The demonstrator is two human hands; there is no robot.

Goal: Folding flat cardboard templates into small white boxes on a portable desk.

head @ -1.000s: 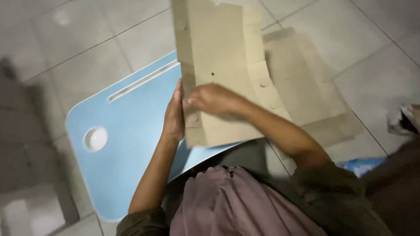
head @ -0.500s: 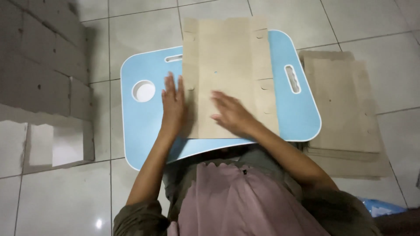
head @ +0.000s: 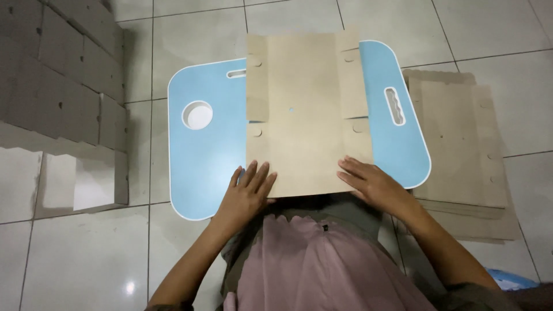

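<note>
Both hands lie flat and open at the near edge of a die-cut cardboard sheet [head: 305, 115]: the left hand [head: 246, 193] has its fingers spread over the sheet's lower left corner, palm half on the blue board beneath, and the right hand [head: 371, 184] presses down on the lower right corner, fingers pointing inward across the card. Neither one grips anything; they simply rest on top. Half a second ago the hands sat further up and closer together on the sheet, and now they have slid back toward the body and apart, out to the two corners (a second ago the same sheet was lifted up off the board, held tilted). Nearest of all is the person's lap, covered in pinkish-mauve cloth [head: 322, 270]. Beyond the hands, the cardboard sheet lies square along the middle of the light blue lap table [head: 201, 167], its flaps notched along both long sides, small round holes near the cuts, and its far edge reaching just past the table's far rim. Left of the sheet the table shows a round cup hole [head: 197, 114] and a narrow slot; right of it, a long handle slot [head: 394, 106]. On the tiled floor [head: 190, 34] to the right, just beside the table and partly under its edge, lies a stack of flat cardboard sheets [head: 461, 144] of the same kind. Off to the left stands a grey pile of folded boxes [head: 57, 86], well apart from the hands.
</note>
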